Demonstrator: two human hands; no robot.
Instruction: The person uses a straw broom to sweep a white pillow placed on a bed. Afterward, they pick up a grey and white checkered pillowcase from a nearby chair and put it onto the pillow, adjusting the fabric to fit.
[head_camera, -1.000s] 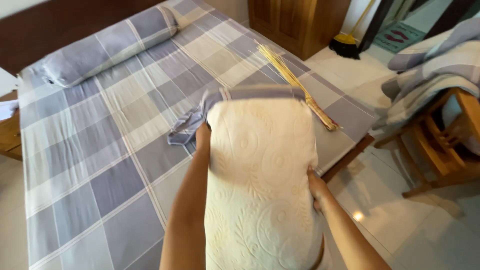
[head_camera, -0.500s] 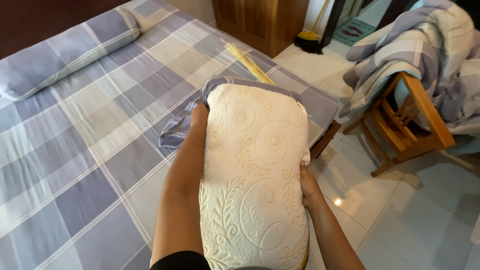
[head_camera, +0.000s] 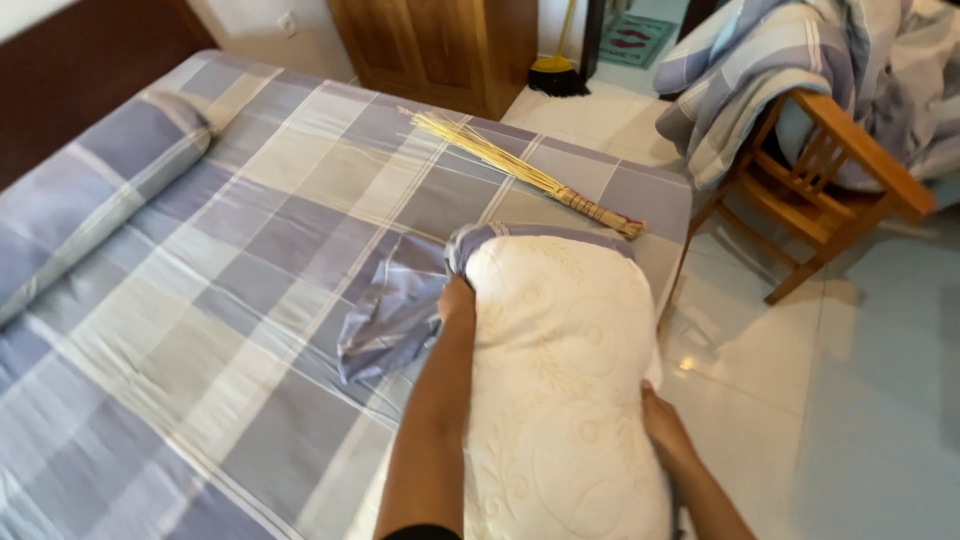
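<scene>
A bolster (head_camera: 95, 190) lies far left on the bed (head_camera: 250, 300). The left hand (head_camera: 455, 300) pinches the pillowcase (head_camera: 400, 300) at the pillow (head_camera: 560, 380), which rests on the bed's edge. The right hand (head_camera: 665, 430) presses flat, fingers spread, against its side. The case may bunch and the pillow slide floorward. A stick broom (head_camera: 520, 170) lies beyond.
</scene>
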